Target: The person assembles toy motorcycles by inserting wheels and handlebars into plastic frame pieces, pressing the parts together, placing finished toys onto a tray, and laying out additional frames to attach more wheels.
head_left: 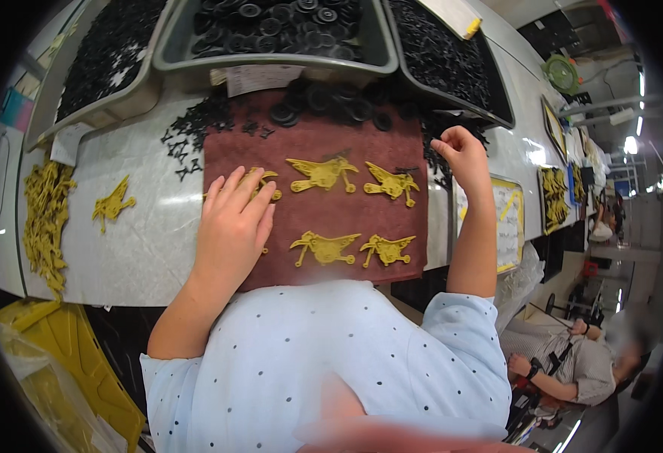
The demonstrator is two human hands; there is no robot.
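My left hand (233, 219) lies with its fingers stretched out over a yellow plastic part at the left of the brown cloth (271, 219), mostly covering it. Toward the cloth's right edge, my right hand (464, 155) is raised with thumb and fingers pinched together beside a heap of small black parts (441, 170); whatever sits in the pinch is too small to make out. On the cloth lie several flat yellow parts: two in the upper row, one yellow part (320, 174) and another (392, 183), each with a thin black piece on it, and two below, such as this yellow part (325, 248).
A grey bin of black wheels (271, 30) stands behind the cloth, flanked by a left bin (112, 53) and a right bin (452, 60) of small black parts. Loose black wheels (358, 109) line the cloth's far edge. A yellow pile (47, 226) lies far left. A seated person (565, 355) is at right.
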